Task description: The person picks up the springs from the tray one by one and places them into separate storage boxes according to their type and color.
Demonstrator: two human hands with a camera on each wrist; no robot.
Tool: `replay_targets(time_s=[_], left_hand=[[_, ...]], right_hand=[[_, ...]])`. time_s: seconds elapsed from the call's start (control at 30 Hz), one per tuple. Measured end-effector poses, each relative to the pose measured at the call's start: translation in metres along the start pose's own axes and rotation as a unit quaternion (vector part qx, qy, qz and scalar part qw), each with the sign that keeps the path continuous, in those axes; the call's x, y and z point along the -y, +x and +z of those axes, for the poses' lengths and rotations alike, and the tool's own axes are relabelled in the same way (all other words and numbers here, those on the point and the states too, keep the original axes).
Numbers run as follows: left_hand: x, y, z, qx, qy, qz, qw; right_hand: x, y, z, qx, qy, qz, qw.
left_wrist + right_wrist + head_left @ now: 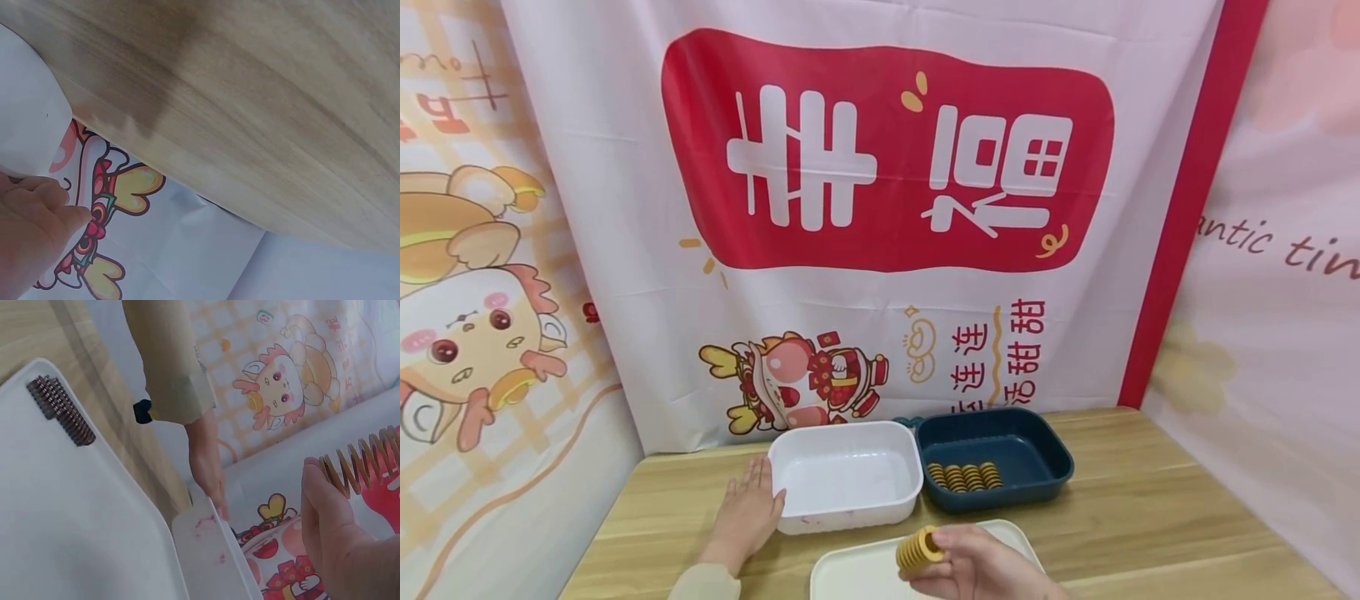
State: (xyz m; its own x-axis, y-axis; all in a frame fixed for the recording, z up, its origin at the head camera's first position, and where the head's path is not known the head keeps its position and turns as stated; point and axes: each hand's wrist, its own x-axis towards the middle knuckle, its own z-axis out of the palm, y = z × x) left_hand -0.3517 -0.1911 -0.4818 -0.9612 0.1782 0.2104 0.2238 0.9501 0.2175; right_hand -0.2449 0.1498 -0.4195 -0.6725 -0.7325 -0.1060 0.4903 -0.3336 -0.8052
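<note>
My right hand pinches a yellow coil spring between thumb and fingers, above the cream tray. In the right wrist view, the separate coils of that spring show beyond the thumb. My left hand lies against the left wall of a white bin, its fingers straight. No springs show inside this bin. To its right is a dark blue bin, with several yellow coil springs lying side by side in its front left corner.
Dark coil springs lie together near one edge of the tray in the right wrist view. A wooden table carries everything. Right behind the bins hangs a printed cloth, and further cloths close off both sides.
</note>
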Motion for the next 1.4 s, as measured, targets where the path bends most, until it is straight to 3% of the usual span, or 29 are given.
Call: replay_targets(time_s=[0.23,0.53,0.83,0.97,1.27,1.4], left_hand=[[0.001,0.001,0.001,0.004,0.002,0.0,1.0],[0.001,0.001,0.001,0.005,-0.004,-0.003,1.0],[0.0,0.0,0.0,0.001,-0.006,-0.002,1.0],[0.0,-0.001,-0.001,0.001,-0.008,-0.001,1.0],[0.0,-0.001,0.001,0.0,-0.005,0.001,1.0],[0.001,0.0,0.0,0.004,-0.001,-0.001,1.0]], right_hand=[[0.021,-0.005,-0.012,-0.03,0.072,-0.044,0.996],[0.053,-0.011,-0.044,-0.068,0.102,-0.117,0.9856],[0.085,-0.022,-0.095,-0.199,0.15,-0.157,0.9557],[0.089,-0.025,-0.115,-0.232,0.161,-0.162,0.9454],[0.091,-0.028,-0.147,-0.249,0.157,-0.162,0.9421],[0.092,-0.023,-0.154,-0.281,0.048,-0.161,0.9448]])
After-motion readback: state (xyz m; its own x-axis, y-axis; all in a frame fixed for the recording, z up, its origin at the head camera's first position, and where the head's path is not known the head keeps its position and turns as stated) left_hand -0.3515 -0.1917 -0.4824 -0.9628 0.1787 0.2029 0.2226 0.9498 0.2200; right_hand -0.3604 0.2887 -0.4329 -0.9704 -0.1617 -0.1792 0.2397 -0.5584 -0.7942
